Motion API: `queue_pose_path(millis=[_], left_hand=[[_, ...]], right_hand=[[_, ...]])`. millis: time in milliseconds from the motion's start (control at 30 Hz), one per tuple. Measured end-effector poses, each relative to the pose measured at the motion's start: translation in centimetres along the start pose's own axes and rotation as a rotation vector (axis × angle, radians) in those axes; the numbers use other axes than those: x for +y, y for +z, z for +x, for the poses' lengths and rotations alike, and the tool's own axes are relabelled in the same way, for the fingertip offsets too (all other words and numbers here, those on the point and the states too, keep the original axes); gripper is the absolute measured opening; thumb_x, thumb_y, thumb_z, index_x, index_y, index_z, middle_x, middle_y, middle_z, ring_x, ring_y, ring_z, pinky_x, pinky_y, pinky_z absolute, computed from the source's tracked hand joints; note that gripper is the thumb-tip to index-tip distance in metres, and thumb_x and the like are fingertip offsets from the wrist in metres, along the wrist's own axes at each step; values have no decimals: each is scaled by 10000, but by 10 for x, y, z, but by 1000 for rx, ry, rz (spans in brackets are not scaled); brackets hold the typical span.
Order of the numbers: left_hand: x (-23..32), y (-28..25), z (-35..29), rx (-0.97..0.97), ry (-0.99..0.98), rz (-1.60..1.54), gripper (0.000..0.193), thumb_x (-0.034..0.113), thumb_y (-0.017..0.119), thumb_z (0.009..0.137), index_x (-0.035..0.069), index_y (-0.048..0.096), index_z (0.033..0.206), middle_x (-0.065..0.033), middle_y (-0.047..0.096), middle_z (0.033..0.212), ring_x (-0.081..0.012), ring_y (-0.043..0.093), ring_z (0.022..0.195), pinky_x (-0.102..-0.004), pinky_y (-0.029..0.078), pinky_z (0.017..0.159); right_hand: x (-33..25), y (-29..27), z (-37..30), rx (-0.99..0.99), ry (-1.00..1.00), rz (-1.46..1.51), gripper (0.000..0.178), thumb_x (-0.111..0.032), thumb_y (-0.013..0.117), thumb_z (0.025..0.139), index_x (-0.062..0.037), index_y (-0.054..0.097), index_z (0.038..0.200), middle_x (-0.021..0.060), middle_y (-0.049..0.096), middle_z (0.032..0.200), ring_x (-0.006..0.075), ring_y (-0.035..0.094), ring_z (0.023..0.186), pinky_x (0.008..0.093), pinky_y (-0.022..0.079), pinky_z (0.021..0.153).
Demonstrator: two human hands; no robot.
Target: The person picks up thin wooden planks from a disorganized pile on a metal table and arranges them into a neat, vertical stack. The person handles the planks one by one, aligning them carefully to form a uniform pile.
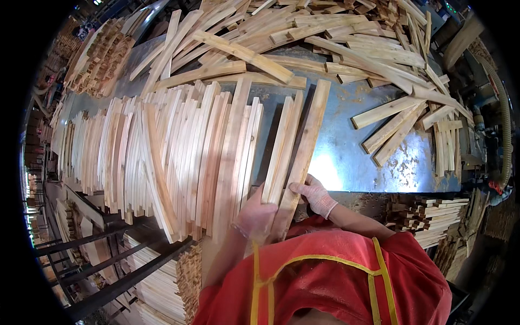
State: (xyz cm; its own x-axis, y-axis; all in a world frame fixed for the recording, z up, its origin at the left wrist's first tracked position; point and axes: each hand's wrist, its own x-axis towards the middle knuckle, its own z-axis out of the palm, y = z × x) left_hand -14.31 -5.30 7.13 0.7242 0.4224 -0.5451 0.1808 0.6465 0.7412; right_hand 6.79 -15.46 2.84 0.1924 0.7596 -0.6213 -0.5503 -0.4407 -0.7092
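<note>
While most of the slats [173,151] are already packed side by side on edge along the near-left part of the table [346,151], three are set a bit apart at the near edge, and that's where both hands are. Left hand [255,214], gloved, is wrapped around the near end of a pair of slats [283,146] standing on edge, fingers curled shut on them with the thumb up along the side, looks like a grip for keeping the two pressed together as one bundle. Right hand [317,196], also gloved, lies flatter, fingers mostly stretched out and pressing on the near end of the wider plank [306,146] just beside that pair, touching it rather than really clutching it, I'd guess to steady it. Both forearms come up from the red vest [325,281] at the bottom, left one fairly straight, right one bent in from the side with the wrist cocked. Far side of the table is a messy heap of loose slats [325,49], and a few more strays [395,127] lie flat toward the right edge. More stacks [433,214] sit below the table on the right.
</note>
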Motion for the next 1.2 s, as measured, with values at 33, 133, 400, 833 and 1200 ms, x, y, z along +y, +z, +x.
queue_pose_path(millis=[33, 133, 400, 833, 1200], left_hand=[[-8, -2, -12, 74, -19, 113, 734, 16, 690, 902, 37, 465, 1600, -118, 728, 1310, -225, 728, 1136, -354, 571, 1022], [-26, 9, -18, 305, 106, 632, 694, 220, 733, 927, 37, 519, 1561, -215, 695, 1313, -350, 654, 1247, -451, 516, 1095], [-20, 7, 65, 876, 434, 1506, 903, 592, 728, 927, 2, 500, 1570, -203, 510, 1601, -400, 415, 1538, -573, 293, 1277], [6, 37, 136, 1084, -3, 1820, 983, 416, 785, 896, 91, 330, 1703, -148, 362, 1735, -356, 308, 1609, -566, 277, 1286], [9, 140, 186, 677, -15, 1583, 969, 386, 828, 880, 80, 368, 1677, -207, 408, 1688, -445, 582, 1359, -528, 492, 1156]], right_hand=[[-7, 5, -1, 14, 56, -164, 562, -286, 790, 970, 28, 591, 1392, 133, 737, 1198, 204, 701, 1038, 365, 588, 927], [-39, 18, -1, 76, 179, -808, 607, -280, 756, 949, 94, 551, 1381, 197, 736, 1105, 237, 708, 961, 388, 614, 837], [9, 35, 93, -591, -352, -1332, 627, -418, 667, 965, 120, 633, 1285, 335, 745, 1105, 414, 722, 1091, 442, 585, 951], [-269, -215, 91, 453, -251, -1521, 721, -221, 667, 922, -29, 407, 1566, 280, 725, 1207, 418, 754, 1013, 530, 602, 882], [-290, -338, 85, 304, -286, -2078, 851, -446, 879, 729, -215, 619, 1506, 89, 643, 1488, 331, 472, 1515, 545, 345, 1228]])
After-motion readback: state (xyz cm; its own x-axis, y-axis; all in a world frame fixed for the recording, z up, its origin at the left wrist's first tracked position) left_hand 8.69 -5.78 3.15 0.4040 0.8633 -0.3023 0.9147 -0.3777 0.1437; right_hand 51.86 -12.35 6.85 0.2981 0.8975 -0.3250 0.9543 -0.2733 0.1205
